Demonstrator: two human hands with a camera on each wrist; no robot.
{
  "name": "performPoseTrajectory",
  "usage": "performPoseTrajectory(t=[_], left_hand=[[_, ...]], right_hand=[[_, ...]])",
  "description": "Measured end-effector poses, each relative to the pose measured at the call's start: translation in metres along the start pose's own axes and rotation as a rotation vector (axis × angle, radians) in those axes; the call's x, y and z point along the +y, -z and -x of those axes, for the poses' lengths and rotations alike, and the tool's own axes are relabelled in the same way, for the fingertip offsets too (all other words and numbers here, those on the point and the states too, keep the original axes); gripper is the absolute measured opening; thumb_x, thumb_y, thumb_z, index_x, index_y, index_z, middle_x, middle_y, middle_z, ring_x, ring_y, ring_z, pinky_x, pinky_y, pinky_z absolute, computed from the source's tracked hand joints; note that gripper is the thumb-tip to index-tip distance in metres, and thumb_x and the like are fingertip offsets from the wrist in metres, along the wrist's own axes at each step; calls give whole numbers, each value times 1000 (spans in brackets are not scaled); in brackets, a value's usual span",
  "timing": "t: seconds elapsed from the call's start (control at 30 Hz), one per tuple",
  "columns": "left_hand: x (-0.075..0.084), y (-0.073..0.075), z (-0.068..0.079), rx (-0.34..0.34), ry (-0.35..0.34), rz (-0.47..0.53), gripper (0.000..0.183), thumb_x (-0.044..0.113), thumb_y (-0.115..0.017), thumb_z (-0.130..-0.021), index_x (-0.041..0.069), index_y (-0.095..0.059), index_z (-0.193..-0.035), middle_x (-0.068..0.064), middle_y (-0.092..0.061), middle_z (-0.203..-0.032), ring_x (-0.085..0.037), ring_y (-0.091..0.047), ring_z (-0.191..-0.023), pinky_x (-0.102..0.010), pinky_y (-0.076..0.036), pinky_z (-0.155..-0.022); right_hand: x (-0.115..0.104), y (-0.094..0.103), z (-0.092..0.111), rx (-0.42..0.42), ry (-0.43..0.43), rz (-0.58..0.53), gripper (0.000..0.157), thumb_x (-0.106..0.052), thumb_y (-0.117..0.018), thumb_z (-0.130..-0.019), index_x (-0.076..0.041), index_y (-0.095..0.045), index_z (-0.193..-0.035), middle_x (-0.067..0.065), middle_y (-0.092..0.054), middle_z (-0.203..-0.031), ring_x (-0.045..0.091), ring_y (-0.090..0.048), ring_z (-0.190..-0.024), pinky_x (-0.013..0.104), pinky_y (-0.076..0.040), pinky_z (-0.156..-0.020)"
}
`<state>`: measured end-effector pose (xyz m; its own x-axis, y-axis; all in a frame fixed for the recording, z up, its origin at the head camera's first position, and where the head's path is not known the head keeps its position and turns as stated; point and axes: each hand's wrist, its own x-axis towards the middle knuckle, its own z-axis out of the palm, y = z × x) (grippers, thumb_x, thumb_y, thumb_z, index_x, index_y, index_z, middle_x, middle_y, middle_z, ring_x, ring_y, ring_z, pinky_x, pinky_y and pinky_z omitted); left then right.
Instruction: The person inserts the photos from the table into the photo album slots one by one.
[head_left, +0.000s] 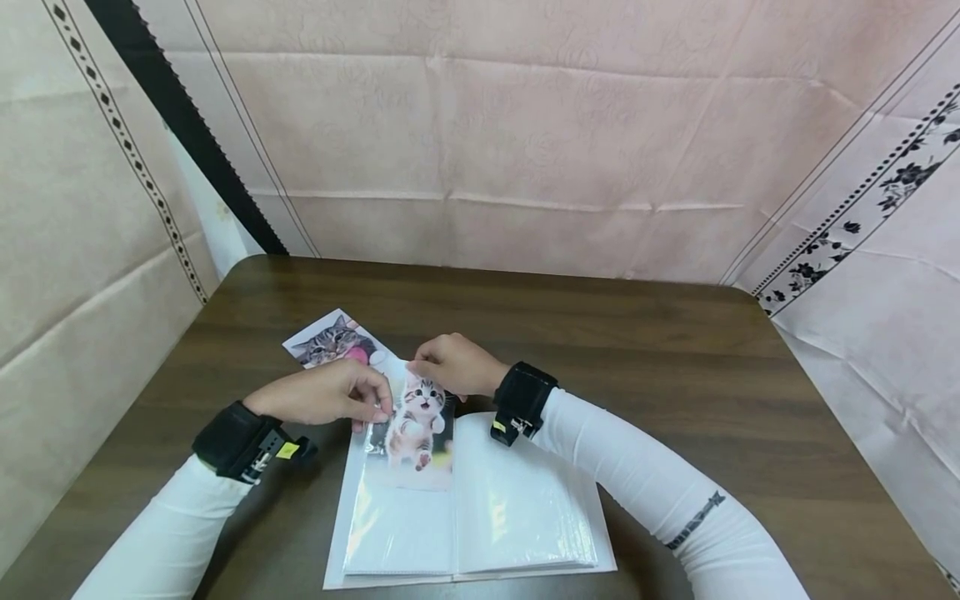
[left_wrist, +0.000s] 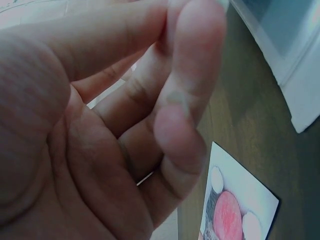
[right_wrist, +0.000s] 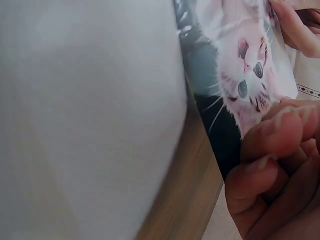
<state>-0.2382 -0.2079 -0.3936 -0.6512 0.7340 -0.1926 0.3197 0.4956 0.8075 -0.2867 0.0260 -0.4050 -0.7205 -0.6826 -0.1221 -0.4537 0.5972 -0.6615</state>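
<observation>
An open photo album (head_left: 525,500) with clear plastic pockets lies on the table. A kitten photo (head_left: 416,421) sits over its left page, its lower part appearing to be under the glossy pocket. My right hand (head_left: 461,365) grips the photo's upper right corner; in the right wrist view, curled fingers (right_wrist: 272,135) hold its edge beside the kitten's head. My left hand (head_left: 330,396) pinches the left edge of the album page beside the photo. In the left wrist view its thumb and index finger come together, but what lies between them is hidden.
Another cat photo (head_left: 330,337), with a pink round shape, lies beyond the album at the upper left, partly behind my left hand. The brown wooden table (head_left: 637,333) extends around the album. Pale patterned cloth (head_left: 525,150) hangs behind and at both sides.
</observation>
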Motion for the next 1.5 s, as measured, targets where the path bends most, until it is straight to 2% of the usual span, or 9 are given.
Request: performPoseTrajectory(t=[0.27,0.5,0.8,1.1,1.27,1.5], left_hand=[[1,1,0,0,11,21,13,25,-65,-90,15,-66,-97,-2,-65,-76,-30,-62,-67,-42,-54,-66],[0,1,1,0,12,28,11,24,-65,-90,15,-66,-97,-3,-64,-77,-23,-62,-66,-43,-55,-68],[2,2,1,-2,9,21,11,22,-64,-90,14,-66,-97,-2,-64,-76,-23,-62,-66,-42,-54,-67],[1,2,0,-3,10,31,11,23,-64,-91,15,-66,-96,-2,-63,-77,-22,-61,-66,-42,-54,-67],[2,2,0,-4,19,44,11,23,-65,-90,14,-66,-96,-3,-64,-78,-22,-61,-67,-42,-54,-67],[2,2,0,-7,22,52,12,24,-65,-90,13,-66,-96,-2,-64,-78,-22,-61,-66,-43,-54,-67]], right_hand=[[-2,-1,1,-21,26,7,24,-31,-50,-100,-15,-68,-105,2,-52,-62,20,-49,-44,24,-39,-42],[-2,-2,1,-30,45,10,25,-30,-49,-100,-15,-68,-107,2,-52,-62,19,-49,-43,24,-39,-41],[-3,-2,4,-42,63,6,27,-30,-49,-100,-13,-68,-109,2,-52,-63,19,-49,-43,25,-39,-42],[-3,-3,6,-44,77,17,26,-30,-50,-99,-14,-69,-108,-1,-62,-71,18,-50,-41,25,-39,-40],[-3,-3,7,-46,103,38,27,-30,-51,-99,-14,-70,-109,-2,-56,-66,15,-51,-44,23,-37,-44],[-3,-5,8,-32,156,59,24,-29,-52,-99,-15,-71,-101,-4,-50,-61,10,-48,-49,22,-35,-50]])
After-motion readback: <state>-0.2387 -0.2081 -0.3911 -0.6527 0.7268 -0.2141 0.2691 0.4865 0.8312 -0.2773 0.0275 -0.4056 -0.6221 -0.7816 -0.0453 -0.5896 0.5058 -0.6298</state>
